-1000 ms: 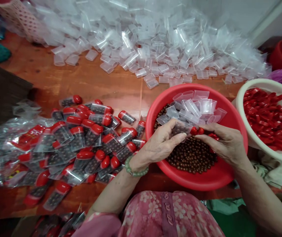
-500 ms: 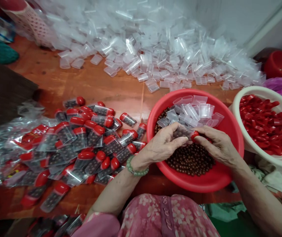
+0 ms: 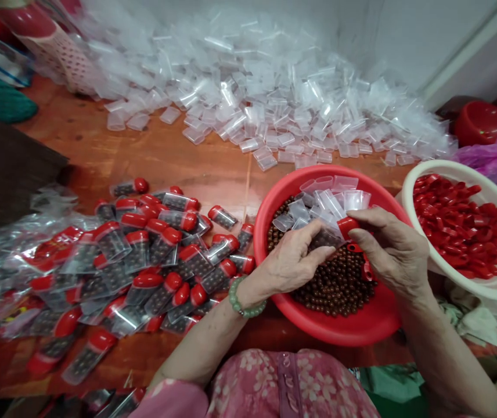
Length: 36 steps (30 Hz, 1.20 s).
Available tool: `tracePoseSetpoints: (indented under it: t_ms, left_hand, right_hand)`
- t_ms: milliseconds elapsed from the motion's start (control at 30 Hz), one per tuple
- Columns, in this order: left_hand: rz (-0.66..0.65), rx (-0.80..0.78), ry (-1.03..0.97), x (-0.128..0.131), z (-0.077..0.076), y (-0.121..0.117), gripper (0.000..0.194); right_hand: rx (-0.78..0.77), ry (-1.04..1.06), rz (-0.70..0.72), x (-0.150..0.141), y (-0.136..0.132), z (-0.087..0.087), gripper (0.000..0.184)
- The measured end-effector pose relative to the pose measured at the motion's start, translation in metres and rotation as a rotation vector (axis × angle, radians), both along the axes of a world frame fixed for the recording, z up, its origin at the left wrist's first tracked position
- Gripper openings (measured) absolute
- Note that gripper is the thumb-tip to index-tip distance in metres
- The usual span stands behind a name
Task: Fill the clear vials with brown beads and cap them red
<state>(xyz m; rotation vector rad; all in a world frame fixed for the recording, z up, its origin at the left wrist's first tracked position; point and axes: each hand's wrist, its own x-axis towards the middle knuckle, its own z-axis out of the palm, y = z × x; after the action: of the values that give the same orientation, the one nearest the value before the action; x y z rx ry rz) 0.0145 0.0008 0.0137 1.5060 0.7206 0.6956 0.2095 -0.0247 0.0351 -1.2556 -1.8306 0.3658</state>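
Over a red basin [image 3: 344, 328] of small brown beads [image 3: 339, 287], my left hand [image 3: 294, 261] grips a clear flat vial filled with beads [image 3: 324, 238]. My right hand [image 3: 390, 249] presses a red cap [image 3: 346, 225] onto the vial's open end with thumb and forefinger, and more red caps [image 3: 367, 268] show under its palm. Several empty clear vials [image 3: 329, 200] lie on the beads at the basin's far side. A green bead bracelet [image 3: 244, 305] circles my left wrist.
A heap of filled, red-capped vials [image 3: 161, 255] covers the wooden table to the left, some in plastic bags [image 3: 35, 261]. A large pile of empty clear vials [image 3: 257, 98] lies at the back. A white bowl of red caps [image 3: 461, 232] stands right of the basin.
My hands have risen slightly with the vial. The red cap has gone from loose at the vial's mouth to being pushed onto it by my right hand. The view tilted down a little.
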Motion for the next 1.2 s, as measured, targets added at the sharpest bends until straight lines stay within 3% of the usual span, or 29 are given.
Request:
tracePoseSetpoints:
  t_ms: [267,400,567,633,800,933,1200]
  left_hand:
    - [0.063,0.107,0.111,-0.002,-0.004,-0.005,0.010]
    - [0.068,0.037,0.093,-0.003,-0.007,-0.007,0.013]
    - [0.081,-0.171,-0.040,-0.002,-0.013,-0.007,0.017]
    - [0.079,-0.253,-0.091,-0.001,-0.013,-0.006,0.016]
    - [0.096,-0.235,-0.073,0.000,-0.009,-0.005,0.013]
    - [0.066,-0.260,-0.096,0.000,-0.005,-0.003,0.013]
    - [0.031,-0.363,-0.213,0.001,-0.007,-0.003,0.021]
  right_hand:
    - [0.009,-0.097,0.173,-0.001,0.005,0.005,0.025]
    - [0.025,-0.163,0.185,-0.001,0.005,0.002,0.029]
    - [0.020,-0.425,0.221,-0.010,0.001,-0.009,0.079]
    - [0.029,-0.510,0.198,-0.016,-0.002,-0.014,0.089]
    - [0.214,-0.593,0.082,-0.023,-0.001,-0.023,0.081]
    - [0.386,-0.659,0.076,-0.022,0.005,-0.023,0.080]
    - [0.425,-0.670,0.064,-0.018,0.007,-0.024,0.077]
